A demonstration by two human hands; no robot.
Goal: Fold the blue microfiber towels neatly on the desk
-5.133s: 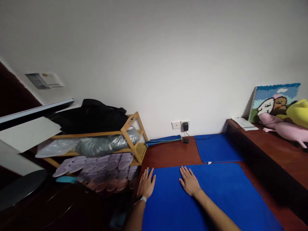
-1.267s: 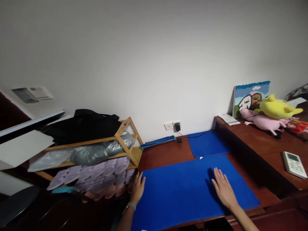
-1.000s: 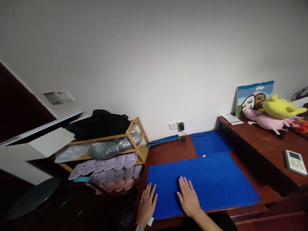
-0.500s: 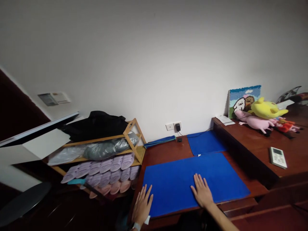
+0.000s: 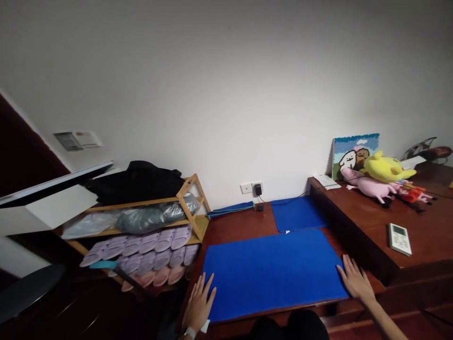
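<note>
A large blue cloth [image 5: 272,274] lies spread flat on the reddish-brown wooden desk [image 5: 233,229]. My left hand [image 5: 198,302] rests at its left edge, fingers stretched out, partly on the cloth and partly on the wood. At the cloth's right edge my right hand [image 5: 356,279] lies flat with fingers extended, nothing in it. A small white tag [image 5: 205,326] sticks out beside my left wrist. Behind the large cloth lies a smaller blue cloth [image 5: 299,213]. A folded blue cloth with a green edge [image 5: 231,208] sits along the wall.
A raised desk section [image 5: 375,226] on the right bears plush toys [image 5: 387,167], a white remote control [image 5: 399,239] and a dog picture [image 5: 354,151]. On the left stands a wooden rack [image 5: 194,208] with slippers [image 5: 164,240] and a black bag [image 5: 138,184]. A charger [image 5: 258,189] is plugged into the wall.
My right hand has slid right across the large blue cloth, from its middle to its right edge. My left hand stays at the left edge. The view has shifted slightly.
</note>
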